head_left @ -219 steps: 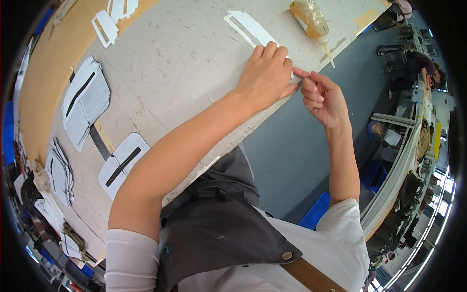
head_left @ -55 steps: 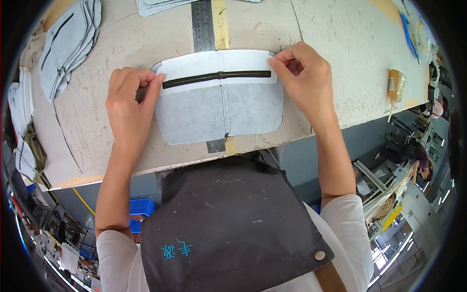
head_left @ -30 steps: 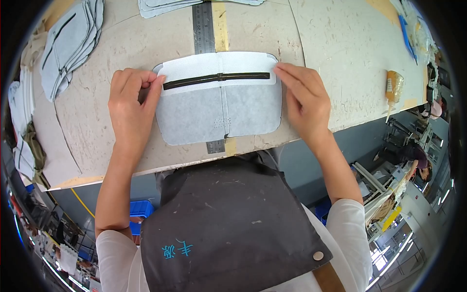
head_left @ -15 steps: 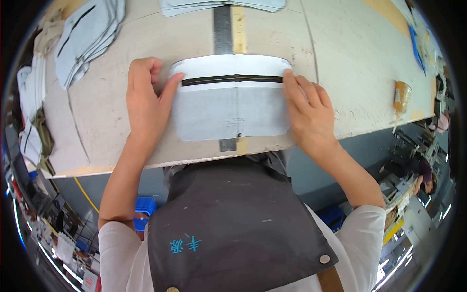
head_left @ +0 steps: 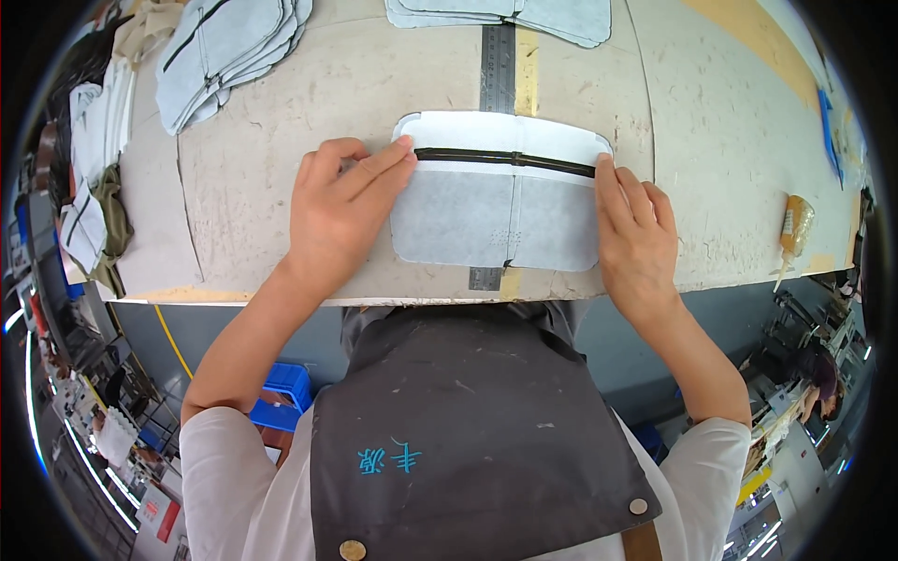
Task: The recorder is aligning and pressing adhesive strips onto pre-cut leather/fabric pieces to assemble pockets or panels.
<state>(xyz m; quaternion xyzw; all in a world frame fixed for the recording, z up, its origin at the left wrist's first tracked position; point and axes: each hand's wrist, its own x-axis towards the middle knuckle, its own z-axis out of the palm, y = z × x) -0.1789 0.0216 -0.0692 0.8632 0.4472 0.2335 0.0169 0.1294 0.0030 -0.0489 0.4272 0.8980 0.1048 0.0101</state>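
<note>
A pale grey-white fabric panel [head_left: 453,217] with rounded corners lies flat on the table in front of me. A black zipper [head_left: 559,166] crosses its upper part, and a crease runs down its middle. My left hand [head_left: 341,206] pinches the panel's left edge at the zipper's end, thumb and forefinger together. At the opposite end of the zipper, my right hand [head_left: 641,234] grips the right edge, its thumb hidden. Under the panel passes a dark metal ruler [head_left: 498,70], with a yellow strip [head_left: 527,75] alongside; both show above and below it.
Stacked zippered panels [head_left: 229,51] lie at the far left, and another stack [head_left: 552,17] at the far middle. A yellowish bottle [head_left: 795,224] lies near the right edge, with a blue tool [head_left: 829,136] beyond it. Cloth pieces [head_left: 103,122] pile up at the left edge.
My left thumb and fingers, apart before, have come together on the panel's left edge. My right hand keeps its place on the right edge. The whole view has shifted.
</note>
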